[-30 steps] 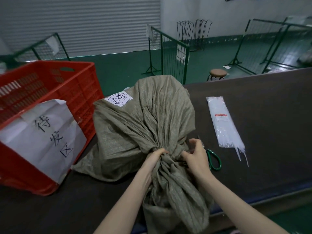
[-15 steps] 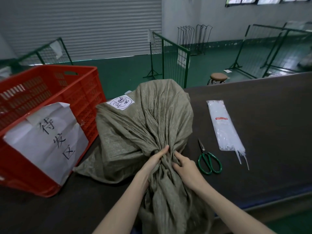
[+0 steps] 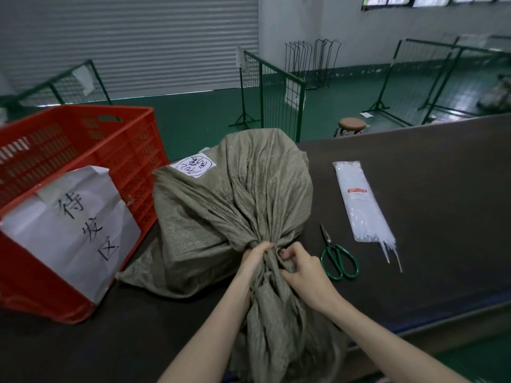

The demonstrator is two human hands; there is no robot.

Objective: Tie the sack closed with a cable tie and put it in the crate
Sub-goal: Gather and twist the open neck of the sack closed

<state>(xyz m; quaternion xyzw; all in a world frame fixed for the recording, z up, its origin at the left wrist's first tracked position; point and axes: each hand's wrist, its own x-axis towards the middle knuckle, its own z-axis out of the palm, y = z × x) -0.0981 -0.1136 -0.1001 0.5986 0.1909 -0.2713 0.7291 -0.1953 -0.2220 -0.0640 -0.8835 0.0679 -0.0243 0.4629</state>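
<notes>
Both hands clamp the gathered neck of the sack (image 3: 235, 205): the left hand (image 3: 255, 257) curls around it from the left, the right hand (image 3: 300, 268) pinches it from the right, fingers bent into the folds. The sack's bulk lies on the table (image 3: 414, 189) beyond the hands. Just right of the right hand lie green scissors (image 3: 338, 261), then a pack of ties (image 3: 362, 203) farther right. The red crate (image 3: 83, 150) stands left of the left hand, past the sack
</notes>
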